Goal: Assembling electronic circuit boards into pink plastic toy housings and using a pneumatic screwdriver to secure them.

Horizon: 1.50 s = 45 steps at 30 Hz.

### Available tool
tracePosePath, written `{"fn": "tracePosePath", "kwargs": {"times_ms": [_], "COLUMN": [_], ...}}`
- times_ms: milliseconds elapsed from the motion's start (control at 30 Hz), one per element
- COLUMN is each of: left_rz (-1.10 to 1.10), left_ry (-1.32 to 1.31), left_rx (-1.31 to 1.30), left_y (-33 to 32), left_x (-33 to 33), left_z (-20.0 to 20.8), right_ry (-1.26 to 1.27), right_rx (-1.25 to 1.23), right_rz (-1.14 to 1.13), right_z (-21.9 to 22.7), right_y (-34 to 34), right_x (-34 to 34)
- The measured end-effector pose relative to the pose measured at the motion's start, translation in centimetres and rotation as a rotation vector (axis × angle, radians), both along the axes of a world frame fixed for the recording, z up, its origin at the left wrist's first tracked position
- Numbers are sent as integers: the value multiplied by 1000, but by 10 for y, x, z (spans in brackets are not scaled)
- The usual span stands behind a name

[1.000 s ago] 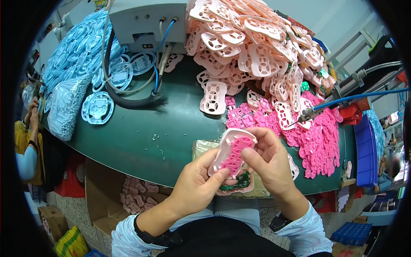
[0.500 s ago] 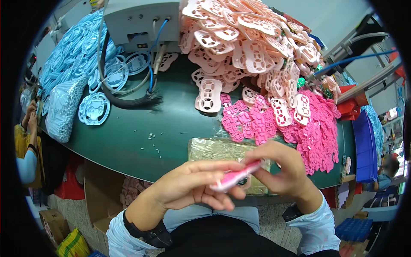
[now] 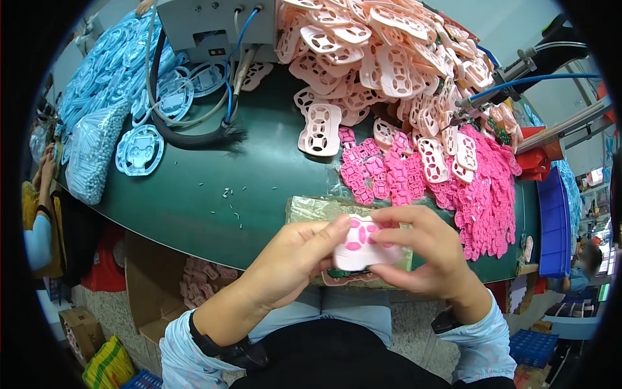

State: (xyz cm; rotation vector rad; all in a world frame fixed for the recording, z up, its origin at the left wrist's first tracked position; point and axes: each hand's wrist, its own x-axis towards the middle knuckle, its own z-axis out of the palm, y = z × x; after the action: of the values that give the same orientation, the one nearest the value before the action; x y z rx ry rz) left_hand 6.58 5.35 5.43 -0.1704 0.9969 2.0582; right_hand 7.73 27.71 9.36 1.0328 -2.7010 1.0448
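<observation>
A pale pink plastic shell (image 3: 355,260) with bright pink pieces showing in its cut-outs is between my hands, its patterned face turned up. My left hand (image 3: 285,258) grips its left end, thumb on top and fingers hidden beneath. My right hand (image 3: 435,254) has its fingers on the shell's right part and its thumb at the lower edge. Under them is a block wrapped in clear yellowish film (image 3: 311,209). Between the hands and the table edge, another pale pink shell (image 3: 337,279) with something green in it is partly hidden.
Ahead rises a heap of pale pink shells (image 3: 395,71), with bright pink pieces (image 3: 483,201) at the right. Blue plastic parts (image 3: 140,150) and a bag of small blue pieces (image 3: 96,152) lie left. A grey machine box (image 3: 217,29) with cables stands at the back; a metal arm (image 3: 512,71) reaches in from the right.
The shell has turned from nearly edge-on to face up, showing its pink pieces. My left hand has moved its thumb onto the shell's left end; my right fingers have spread over the right side.
</observation>
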Motion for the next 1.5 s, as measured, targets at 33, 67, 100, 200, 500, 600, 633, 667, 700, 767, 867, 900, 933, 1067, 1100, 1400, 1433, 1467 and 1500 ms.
{"fn": "tracePosePath", "kwargs": {"times_ms": [33, 67, 100, 200, 500, 600, 633, 667, 700, 767, 867, 900, 933, 1067, 1100, 1400, 1433, 1467, 1500], "left_rz": [-37, -72, -76, -226, 8, 122, 112, 102, 103, 91, 53, 55, 64, 62, 63, 61, 55, 49, 46], "left_ry": [128, 256, 253, 1138, 1269, 968, 895, 821, 821, 831, 930, 929, 939, 961, 960, 713, 680, 648, 650], "left_rx": [22, 42, 48, -609, -735, -443, -371, -298, -298, -282, -361, -361, -354, -367, -367, -209, -274, -340, -339], "left_y": [0, 0, -2, -18, -7, -2, -1, -1, -1, -2, -2, -2, -2, -2, -2, -1, 0, 0, 0], "left_x": [2, 4, 5, 7, 35, 40, 41, 41, 41, 41, 40, 40, 39, 39, 39, 44, 44, 44, 44], "left_z": [1, 2, 4, 1, -41, -45, -44, -43, -42, -41, -36, -35, -35, -32, -33, -25, -24, -23, -24], "right_ry": [-7, -211, -411, -594, -371, -215, -188, -160, -161, -163, -150, -150, -146, -137, -138, -122, -67, -11, -10], "right_rx": [2, -227, -453, -616, -331, -221, -208, -195, -193, -183, -162, -161, -170, -192, -192, -175, -166, -157, -158], "right_rz": [1, -11, -32, -56, -83, -18, -20, -22, -21, -13, -15, -12, -15, -13, -12, -21, -35, -49, -53], "right_z": [-5, -16, -25, -48, -51, -45, -44, -43, -42, -41, -36, -36, -35, -37, -37, -55, -58, -59, -58], "right_y": [6, 13, 20, 29, 18, 14, 13, 12, 11, 11, 12, 12, 12, 10, 9, 3, 0, -2, -2], "right_x": [1, 3, 7, 20, 27, 25, 25, 25, 25, 25, 27, 27, 27, 27, 27, 30, 31, 32, 33]}}
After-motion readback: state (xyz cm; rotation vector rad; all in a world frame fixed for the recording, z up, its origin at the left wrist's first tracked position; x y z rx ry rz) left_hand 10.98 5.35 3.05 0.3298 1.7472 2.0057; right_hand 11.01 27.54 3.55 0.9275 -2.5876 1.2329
